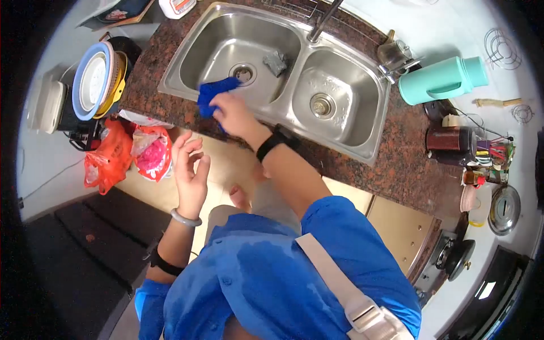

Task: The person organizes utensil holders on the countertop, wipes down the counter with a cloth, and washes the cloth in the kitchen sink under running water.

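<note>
My right hand grips a blue cloth at the front rim of the double steel sink. The cloth drapes across the rim and counter edge, partly over the left basin. Off to the left of the counter, my left hand is raised in the air with its fingers apart and slightly bent, holding nothing. A crumpled grey scrubber or rag lies in the left basin, beside the drain. Water drops show in the right basin.
The faucet rises behind the sink. On the right of the counter are a mint-green thermos, a metal kettle and a dark red appliance. Stacked basins and red plastic bags stand left.
</note>
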